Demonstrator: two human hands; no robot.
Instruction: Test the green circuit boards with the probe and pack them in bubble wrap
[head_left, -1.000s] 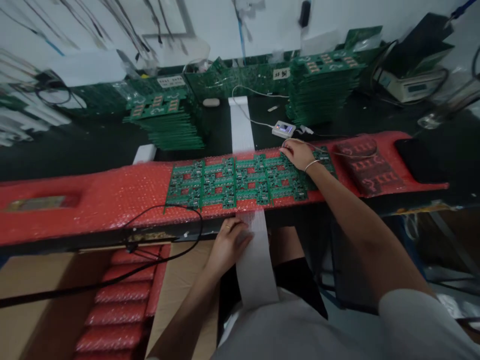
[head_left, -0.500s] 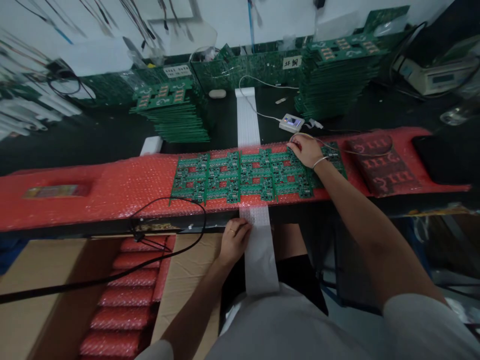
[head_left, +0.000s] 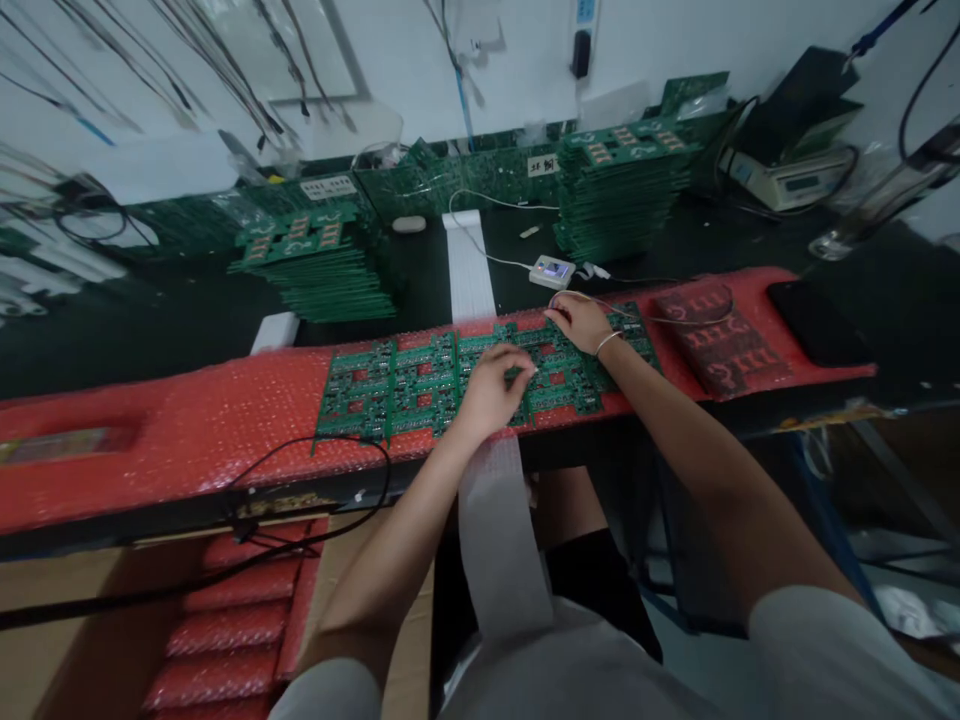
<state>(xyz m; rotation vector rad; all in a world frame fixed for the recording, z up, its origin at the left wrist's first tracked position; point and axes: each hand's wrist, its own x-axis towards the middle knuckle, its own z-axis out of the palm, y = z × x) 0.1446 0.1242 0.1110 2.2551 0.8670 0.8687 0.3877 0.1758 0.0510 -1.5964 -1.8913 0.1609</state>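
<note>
My left hand [head_left: 496, 388] is over the middle of a row of green circuit boards [head_left: 424, 380], thumb and forefinger pinched on a small white piece [head_left: 535, 370], too small to make out well. My right hand [head_left: 583, 324] rests at the back edge of the boards farther right, fingers closed round the end of a thin cable [head_left: 679, 320]. That cable loops back over the wrist. Under the boards lies red bubble wrap [head_left: 217, 410]. A white paper strip [head_left: 495, 500] runs beneath the wrap and hangs down to my lap.
Stacks of green boards stand at the back left [head_left: 322, 280] and back right [head_left: 622, 200]. Behind my right hand is a small white device with a screen [head_left: 552, 270]. A wrapped board bundle [head_left: 712, 340] and dark phone [head_left: 810, 322] lie right. A black cable [head_left: 300, 545] crosses the lower left.
My left hand has left the hanging paper strip and moved up over the boards, pinching a small white piece. My right hand stays at the boards' back edge. The camera view has shifted.
</note>
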